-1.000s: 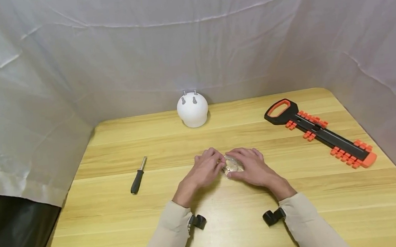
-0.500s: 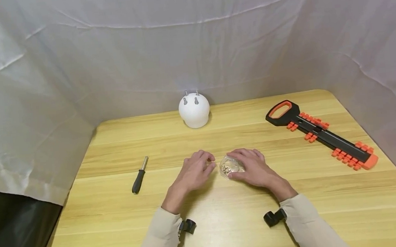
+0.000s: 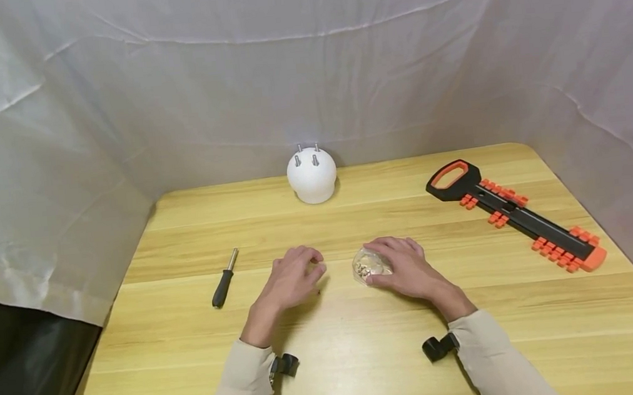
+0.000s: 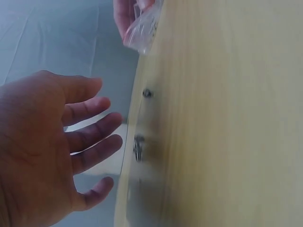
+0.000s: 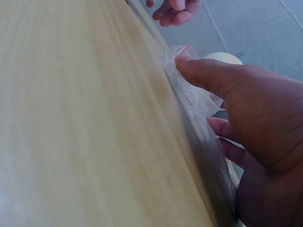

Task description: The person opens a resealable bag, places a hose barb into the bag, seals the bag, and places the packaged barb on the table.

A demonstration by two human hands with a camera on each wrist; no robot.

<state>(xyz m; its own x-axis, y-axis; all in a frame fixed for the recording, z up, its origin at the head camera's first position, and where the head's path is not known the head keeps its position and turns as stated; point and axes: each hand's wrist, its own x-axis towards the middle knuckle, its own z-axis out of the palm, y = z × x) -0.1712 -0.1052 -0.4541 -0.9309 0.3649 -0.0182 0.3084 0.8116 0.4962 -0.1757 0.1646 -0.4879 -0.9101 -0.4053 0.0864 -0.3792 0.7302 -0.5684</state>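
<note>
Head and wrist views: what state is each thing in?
Clear zip bag: held, small parts inside
Right grip: holding the bag
Left grip: fingers relaxed, nothing held
Metal pieces: loose on tabletop
White dome: standing, four bolts protruding upward
Black-handled driver: lying flat
Black-and-orange handled bar: lying flat

A gap runs between the hands over the counter, small metal pieces near the left one, a white ball blocking its far end.
</note>
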